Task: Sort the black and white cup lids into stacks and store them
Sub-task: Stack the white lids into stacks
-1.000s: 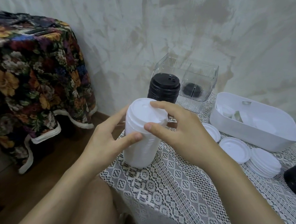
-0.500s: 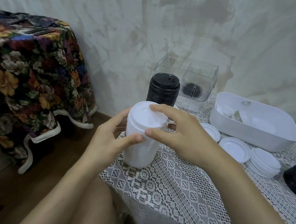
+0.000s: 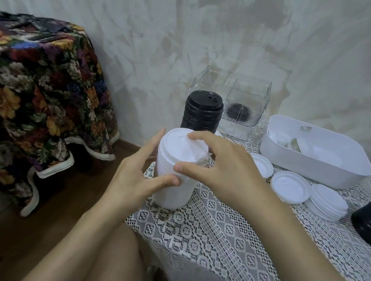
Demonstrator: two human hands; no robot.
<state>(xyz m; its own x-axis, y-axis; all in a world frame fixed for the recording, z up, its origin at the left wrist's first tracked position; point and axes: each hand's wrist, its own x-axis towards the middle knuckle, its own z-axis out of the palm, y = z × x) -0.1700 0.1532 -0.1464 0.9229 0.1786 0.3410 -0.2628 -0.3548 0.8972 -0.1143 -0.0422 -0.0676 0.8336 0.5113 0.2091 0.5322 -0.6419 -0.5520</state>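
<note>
**Both hands on the white stack**

The white lid stack (image 3: 171, 196) stands at the near left corner of the lace-covered table (image 3: 215, 235), in front of the black lid stack (image 3: 202, 112). The left hand (image 3: 135, 176) clasps its side, thumb in front and fingers behind. The right hand (image 3: 225, 167) pinches the top lid (image 3: 177, 144) by its rim; this lid seems slightly tilted. Loose white lids (image 3: 290, 185) lie beside a white tub (image 3: 314, 167).

Dim, soft indoor light; wide-angle bending at edges; perhaps slight blur.
</note>
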